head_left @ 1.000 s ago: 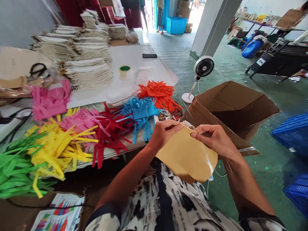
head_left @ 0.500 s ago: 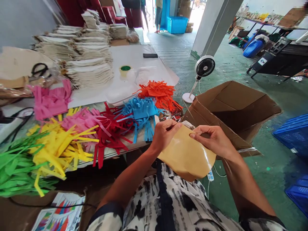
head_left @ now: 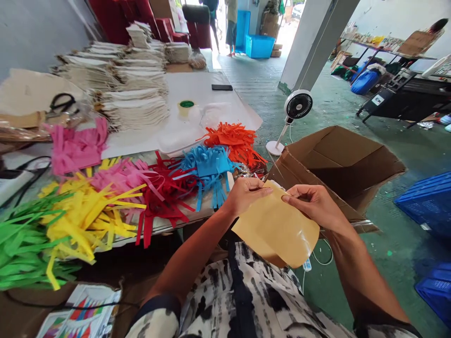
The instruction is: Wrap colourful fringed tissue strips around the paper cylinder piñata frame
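My left hand (head_left: 244, 194) and my right hand (head_left: 315, 203) both pinch the top edge of a tan kraft paper pouch (head_left: 276, 230) with a glossy face, held over my lap. The fingertips of the two hands sit close together at the pouch mouth. Just left of my left hand, fringed paper bundles lie on the table edge: blue (head_left: 207, 165), orange (head_left: 234, 139), red (head_left: 164, 190), pink (head_left: 75, 145), yellow (head_left: 86, 213) and green (head_left: 23, 246).
An open cardboard box (head_left: 341, 162) stands right of my hands, a small white fan (head_left: 294, 112) behind it. Stacks of cream cloth bags (head_left: 132, 101), a tape roll (head_left: 186, 106), scissors (head_left: 59, 102) and a phone (head_left: 221, 87) lie on the table. Blue crates (head_left: 428, 202) stand at right. People stand at the far doorway.
Both hands keep their pinch on the pouch; the left thumb has slid slightly right along the top edge. The view has tilted a little downward.
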A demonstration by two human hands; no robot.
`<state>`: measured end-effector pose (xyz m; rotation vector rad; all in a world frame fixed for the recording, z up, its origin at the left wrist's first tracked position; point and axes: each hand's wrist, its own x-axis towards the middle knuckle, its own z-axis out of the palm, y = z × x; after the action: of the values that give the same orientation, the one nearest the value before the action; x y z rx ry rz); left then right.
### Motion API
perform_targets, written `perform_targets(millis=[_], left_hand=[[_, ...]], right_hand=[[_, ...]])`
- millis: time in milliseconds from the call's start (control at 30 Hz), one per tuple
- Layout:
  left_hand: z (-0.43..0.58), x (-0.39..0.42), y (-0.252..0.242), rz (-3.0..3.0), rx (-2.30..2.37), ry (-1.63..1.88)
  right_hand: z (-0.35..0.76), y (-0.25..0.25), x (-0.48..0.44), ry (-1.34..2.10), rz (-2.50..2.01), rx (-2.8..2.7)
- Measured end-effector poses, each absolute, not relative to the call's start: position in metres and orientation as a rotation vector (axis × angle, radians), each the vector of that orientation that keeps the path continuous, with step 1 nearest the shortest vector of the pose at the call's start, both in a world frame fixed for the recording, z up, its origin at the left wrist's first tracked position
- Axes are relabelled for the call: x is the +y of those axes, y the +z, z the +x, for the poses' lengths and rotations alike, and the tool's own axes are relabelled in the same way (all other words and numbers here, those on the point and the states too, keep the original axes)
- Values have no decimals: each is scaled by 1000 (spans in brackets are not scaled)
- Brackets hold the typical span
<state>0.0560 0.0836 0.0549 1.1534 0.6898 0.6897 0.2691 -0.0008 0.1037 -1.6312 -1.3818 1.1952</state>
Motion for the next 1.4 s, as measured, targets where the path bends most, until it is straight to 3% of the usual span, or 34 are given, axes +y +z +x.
perform_targets(millis=[400, 1400], left_hand=[[47, 83, 66, 1120, 675, 570], [38, 82, 59, 1134, 923, 959]], right_hand=[[258, 102, 5, 1201, -1614, -1477], [270, 79, -6, 987, -1575, -1035]])
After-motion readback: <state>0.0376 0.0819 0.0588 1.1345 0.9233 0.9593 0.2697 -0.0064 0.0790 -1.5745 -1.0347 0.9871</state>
